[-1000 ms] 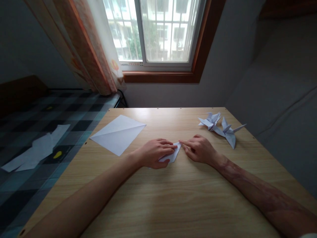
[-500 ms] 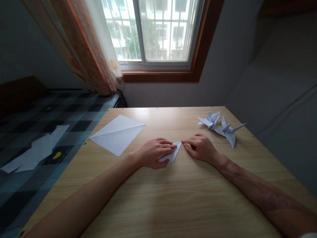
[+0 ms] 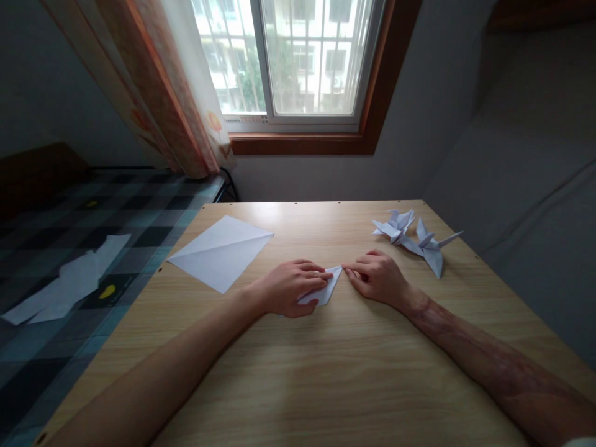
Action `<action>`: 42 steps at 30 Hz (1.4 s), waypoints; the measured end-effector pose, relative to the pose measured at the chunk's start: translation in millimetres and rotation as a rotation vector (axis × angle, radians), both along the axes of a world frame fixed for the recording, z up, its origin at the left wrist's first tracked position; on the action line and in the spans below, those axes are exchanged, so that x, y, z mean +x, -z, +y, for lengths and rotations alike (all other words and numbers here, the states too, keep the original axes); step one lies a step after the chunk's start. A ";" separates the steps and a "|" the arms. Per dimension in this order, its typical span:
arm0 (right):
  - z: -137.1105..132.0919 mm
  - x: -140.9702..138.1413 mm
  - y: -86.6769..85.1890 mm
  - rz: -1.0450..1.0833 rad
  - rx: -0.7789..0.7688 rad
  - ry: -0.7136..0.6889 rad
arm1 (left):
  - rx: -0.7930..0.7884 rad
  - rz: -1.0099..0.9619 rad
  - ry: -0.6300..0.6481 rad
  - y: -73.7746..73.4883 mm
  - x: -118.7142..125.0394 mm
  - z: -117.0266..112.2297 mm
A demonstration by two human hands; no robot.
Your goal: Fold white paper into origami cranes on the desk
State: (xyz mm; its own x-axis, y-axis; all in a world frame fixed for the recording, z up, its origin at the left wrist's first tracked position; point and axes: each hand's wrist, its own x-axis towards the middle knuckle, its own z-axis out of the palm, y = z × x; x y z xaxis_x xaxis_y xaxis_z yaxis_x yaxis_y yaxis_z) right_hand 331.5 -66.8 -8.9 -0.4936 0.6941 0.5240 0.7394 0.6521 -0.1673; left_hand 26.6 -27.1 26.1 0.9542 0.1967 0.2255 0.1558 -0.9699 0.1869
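A small folded piece of white paper [image 3: 331, 287] lies on the wooden table, partly covered by my left hand. My left hand [image 3: 298, 287] rests flat over it, fingers stretched across the top and thumb by its near edge. At the paper's pointed right corner is the index fingertip of my right hand [image 3: 376, 275]. The other fingers of that hand are curled in, its thumb lies lower and apart from the paper, and I see nothing inside it.
A creased white paper square [image 3: 221, 253] lies at the table's left. Folded paper cranes [image 3: 395, 226] stand at the back right. Left of the wooden table [image 3: 298, 379] is a bed [image 3: 153, 195] with loose paper pieces [image 3: 77, 282]. A window [image 3: 311, 62] is beyond the table.
The right index fingertip has shifted very slightly to the right at the paper's corner. Otherwise both hands and the papers are where they were.
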 end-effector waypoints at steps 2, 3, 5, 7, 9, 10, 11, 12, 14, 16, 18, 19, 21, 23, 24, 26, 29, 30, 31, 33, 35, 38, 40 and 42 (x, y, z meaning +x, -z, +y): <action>-0.5 -0.2 -1.1 -0.021 0.012 -0.012 | 0.001 -0.001 0.002 0.6 -0.2 0.5; -0.9 -0.4 -1.8 -0.029 0.018 -0.016 | -0.001 -0.004 0.002 0.9 -0.2 0.7; -1.6 -0.8 -3.4 -0.038 0.021 -0.013 | -0.003 -0.005 0.005 1.4 -0.5 1.1; -2.0 -1.3 -4.5 -0.033 0.020 0.003 | -0.003 -0.001 0.008 2.0 -0.7 1.4; -2.1 -1.5 -4.9 -0.028 0.024 0.027 | -0.001 0.000 0.008 2.4 -1.0 1.5; -2.1 -1.5 -4.8 -0.029 0.030 0.039 | 0.000 -0.001 0.008 2.6 -1.2 1.5; -2.1 -1.4 -4.7 -0.030 0.039 0.051 | 0.000 -0.004 0.008 2.8 -1.3 1.5; -2.1 -1.4 -4.4 -0.031 0.048 0.061 | 0.001 -0.008 0.009 3.0 -1.3 1.5; -2.4 -1.1 -3.8 -0.018 0.067 0.064 | 0.002 -0.016 0.011 3.2 -1.3 1.5; -2.6 -1.0 -3.2 0.004 0.073 0.034 | 0.005 -0.020 0.012 3.4 -1.1 1.6; -2.7 -1.2 -2.7 -0.003 0.060 -0.029 | 0.009 -0.016 0.011 3.3 -0.9 1.8; -2.6 -1.3 -2.5 -0.018 0.048 -0.062 | 0.009 -0.012 0.010 3.2 -0.8 1.8; -2.2 -1.4 -1.9 -0.044 0.020 -0.099 | 0.010 -0.006 0.006 2.8 -0.7 1.5; -1.5 -0.8 -0.8 -0.041 -0.009 -0.088 | 0.008 -0.003 0.002 2.4 -0.8 1.0; -1.0 -0.3 -0.1 -0.032 -0.022 -0.072 | 0.007 -0.002 0.000 2.2 -0.9 0.8; -0.1 0.9 1.5 -0.018 -0.032 -0.036 | 0.003 0.000 -0.002 1.9 -1.1 0.3; 1.2 2.7 3.5 -0.016 -0.022 -0.004 | 0.002 0.001 -0.004 1.6 -1.2 0.0; 1.4 3.1 4.0 -0.017 -0.018 0.002 | 0.004 0.002 -0.003 1.5 -1.2 0.1; 1.6 3.3 4.4 -0.019 -0.016 0.006 | 0.006 0.003 -0.002 1.4 -1.2 0.1; 1.6 3.4 4.8 -0.024 -0.012 0.018 | 0.010 0.006 0.000 1.4 -1.2 0.3; 1.2 3.1 5.1 -0.026 0.002 0.038 | 0.011 0.008 0.001 1.4 -1.3 0.5; 0.2 2.2 5.1 -0.023 0.029 0.059 | 0.011 0.005 0.004 1.9 -1.4 0.7; -0.5 1.3 4.7 -0.030 0.043 0.069 | 0.008 0.002 0.005 2.5 -1.5 0.9; -1.0 0.5 4.2 -0.031 0.053 0.092 | 0.005 -0.002 0.004 2.8 -1.4 0.9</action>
State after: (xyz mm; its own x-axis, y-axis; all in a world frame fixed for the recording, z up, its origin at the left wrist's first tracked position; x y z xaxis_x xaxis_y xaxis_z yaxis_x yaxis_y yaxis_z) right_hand 332.0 -67.8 -13.1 -0.4460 0.7090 0.5463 0.8008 0.5887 -0.1103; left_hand 25.2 -26.2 23.3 0.9546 0.1914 0.2284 0.1512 -0.9716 0.1822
